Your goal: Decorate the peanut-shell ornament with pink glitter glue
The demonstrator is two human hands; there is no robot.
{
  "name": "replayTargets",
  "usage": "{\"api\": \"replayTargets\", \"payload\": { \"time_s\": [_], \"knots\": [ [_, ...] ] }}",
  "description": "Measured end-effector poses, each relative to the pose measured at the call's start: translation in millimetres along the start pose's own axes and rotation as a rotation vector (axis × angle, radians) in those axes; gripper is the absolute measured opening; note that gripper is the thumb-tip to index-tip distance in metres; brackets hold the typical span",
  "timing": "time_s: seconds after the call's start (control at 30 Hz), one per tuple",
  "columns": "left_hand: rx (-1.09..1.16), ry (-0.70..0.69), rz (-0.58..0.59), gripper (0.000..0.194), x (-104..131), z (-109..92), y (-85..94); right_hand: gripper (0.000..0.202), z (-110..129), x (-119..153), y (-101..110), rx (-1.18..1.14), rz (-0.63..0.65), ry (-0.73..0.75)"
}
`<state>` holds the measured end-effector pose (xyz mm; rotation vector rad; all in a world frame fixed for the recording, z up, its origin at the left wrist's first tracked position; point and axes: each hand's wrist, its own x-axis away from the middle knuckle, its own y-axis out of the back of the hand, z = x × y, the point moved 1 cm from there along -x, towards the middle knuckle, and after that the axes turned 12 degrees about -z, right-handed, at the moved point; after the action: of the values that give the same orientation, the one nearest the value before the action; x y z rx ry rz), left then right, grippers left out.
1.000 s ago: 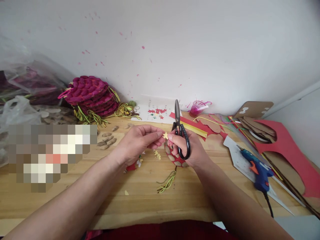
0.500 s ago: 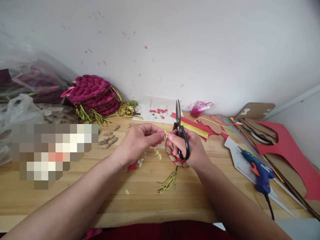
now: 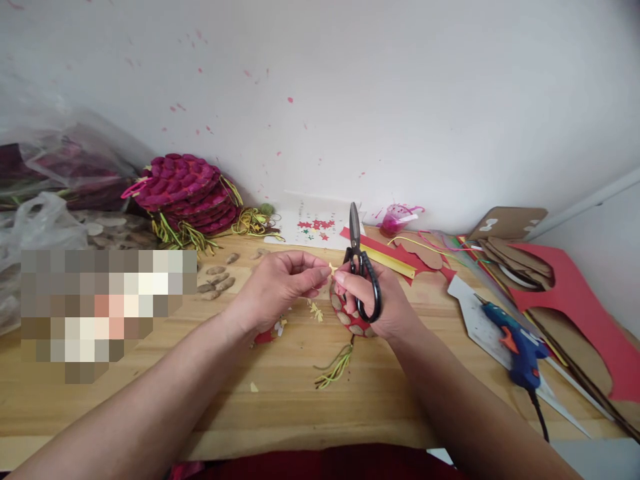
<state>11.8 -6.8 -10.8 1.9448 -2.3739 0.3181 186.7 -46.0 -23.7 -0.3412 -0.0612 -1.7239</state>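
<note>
Between the fingertips of my left hand (image 3: 287, 283) is a small pale yellow paper star (image 3: 331, 268), pinched. My right hand (image 3: 383, 297) has black-handled scissors (image 3: 359, 263) hooked over its fingers, blades pointing up and away; its thumb and forefinger meet at the star's right side. Partly hidden below my right hand lies a round red piece with tan discs (image 3: 345, 313) and a yellow-green yarn tassel (image 3: 336, 369). Yellow paper cutouts (image 3: 316, 311) lie on the table between my wrists, with red and white scraps (image 3: 270, 333) by my left wrist.
Stacked magenta peanut-covered pieces (image 3: 183, 193) stand at back left, near loose peanuts (image 3: 216, 287). A white sheet (image 3: 285, 230) bears small stars. A glue gun (image 3: 520, 350), red card (image 3: 565, 267) and a cup of magenta liquid (image 3: 394, 220) are to the right. Part of the left is pixelated.
The view has shifted slightly. Both hands stay nearly in place, and the star shows a little more between the fingertips.
</note>
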Motion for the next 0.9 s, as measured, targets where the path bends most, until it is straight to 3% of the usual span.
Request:
{"api": "replayTargets", "payload": {
  "time_s": [0.13,0.23,0.47,0.67,0.9],
  "knots": [
    [-0.031,-0.046,-0.024,0.028,-0.3,-1.3,0.9,0.031,0.8,1.2,-0.8,-0.001,-0.061,0.029],
    [0.116,-0.02,-0.067,0.03,-1.0,-6.3,2.1,0.035,2.6,2.7,-1.1,0.026,-0.043,0.029],
    [0.439,-0.03,-0.151,0.028,-5.5,-17.5,13.5,0.046,1.2,5.3,5.8,0.3,0.096,0.048],
    [0.455,-0.021,-0.153,0.029,-9.3,-23.1,19.9,0.045,8.0,7.1,11.6,0.346,0.243,0.036],
    [0.399,0.084,-0.119,0.025,-10.7,-29.0,25.4,0.049,20.7,5.0,18.4,0.441,0.346,0.065]
  ]
}}
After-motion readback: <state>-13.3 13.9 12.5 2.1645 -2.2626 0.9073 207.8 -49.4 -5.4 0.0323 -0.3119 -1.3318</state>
